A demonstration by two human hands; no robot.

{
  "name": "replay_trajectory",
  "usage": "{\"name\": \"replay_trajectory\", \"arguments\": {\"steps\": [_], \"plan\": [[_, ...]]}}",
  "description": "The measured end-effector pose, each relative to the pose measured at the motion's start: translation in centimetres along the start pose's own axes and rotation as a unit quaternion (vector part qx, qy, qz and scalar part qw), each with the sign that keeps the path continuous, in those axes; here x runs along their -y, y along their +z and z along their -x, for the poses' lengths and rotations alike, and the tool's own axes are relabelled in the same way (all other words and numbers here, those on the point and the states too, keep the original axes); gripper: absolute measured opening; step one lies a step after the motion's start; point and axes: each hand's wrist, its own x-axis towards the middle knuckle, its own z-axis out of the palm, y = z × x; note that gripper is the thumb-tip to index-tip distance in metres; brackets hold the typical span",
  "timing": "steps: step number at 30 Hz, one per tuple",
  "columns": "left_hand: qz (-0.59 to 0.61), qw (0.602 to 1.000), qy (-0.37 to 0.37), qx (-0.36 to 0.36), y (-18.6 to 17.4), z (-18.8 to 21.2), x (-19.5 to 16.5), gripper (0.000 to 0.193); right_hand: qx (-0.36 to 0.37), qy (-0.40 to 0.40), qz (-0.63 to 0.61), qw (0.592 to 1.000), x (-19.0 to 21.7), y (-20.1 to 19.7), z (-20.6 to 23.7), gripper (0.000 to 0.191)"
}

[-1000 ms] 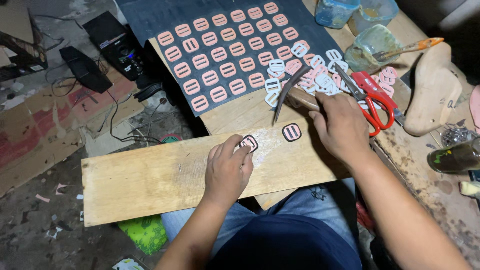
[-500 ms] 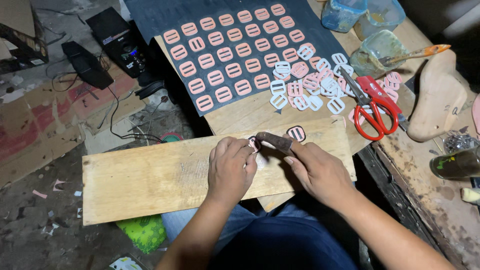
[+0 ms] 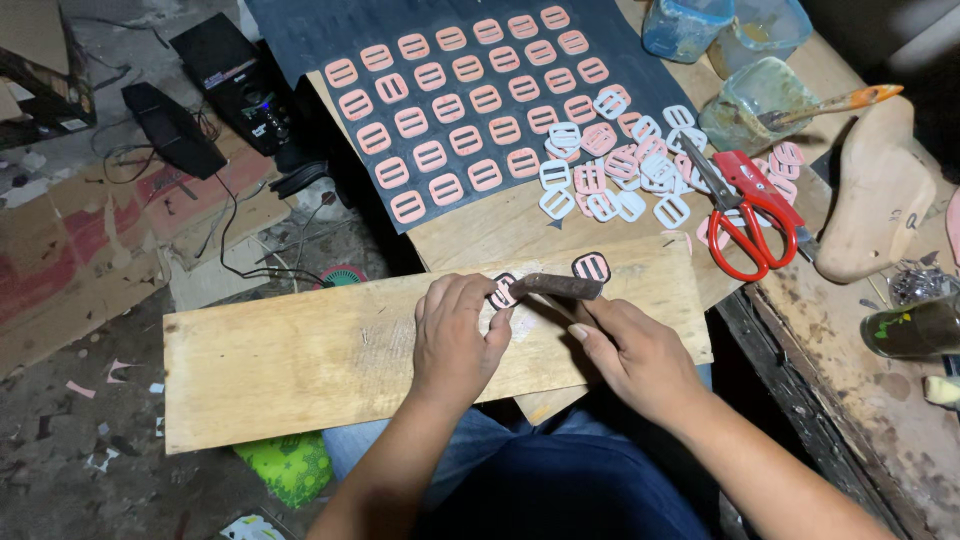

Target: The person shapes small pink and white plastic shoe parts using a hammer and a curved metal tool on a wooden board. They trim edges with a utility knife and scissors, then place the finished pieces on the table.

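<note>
Wooden plank laid across a seated person's lap carries the work: the left hand presses flat on a pink buckle-shaped piece with a dark border, its fingers bent down over the near edge of it, so only the far end of the piece shows. Touching that piece from the right, a dark, rust-coloured knife lies almost level, its tip at the left hand's fingertips; the right hand closes around the near end of it, the thumb stretched along the handle. A second dark-bordered pink piece sits on the plank just beyond the tool, apart from both hands.

Farther off, past the plank's far edge, a dark sheet holds rows of pink buckle shapes set out in neat lines. To the right of those rows a loose heap of white and pink cut-out buckles spreads over the wooden tabletop. Red-handled scissors lie just right of the heap, blades pointing far and left. At the far right corner stand bluish plastic tubs, and a greenish tub with an orange-handled brush resting in it. A wooden shoe last lies at the right edge.

On the floor to the left sit a black box-like device, tangled cables and flattened cardboard; a bright green object shows below the plank's near edge.
</note>
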Motion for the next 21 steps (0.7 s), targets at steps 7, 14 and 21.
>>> {"name": "replay_trajectory", "arguments": {"steps": [7, 14, 21], "plan": [[0.019, 0.998, -0.053, 0.013, 0.3, 0.4, 0.5, 0.048, 0.024, -0.013, 0.0, 1.0, 1.2, 0.9, 0.3, 0.037], [0.035, 0.997, -0.068, 0.025, 0.4, 0.2, 0.7, 0.05, 0.002, -0.019, -0.03, 0.999, 1.9, -0.1, -0.6, 0.037], [0.024, 0.998, -0.047, 0.02, 0.3, 0.3, 0.6, 0.051, -0.004, -0.025, -0.051, 0.998, 2.7, 0.0, -0.8, 0.036]]}}
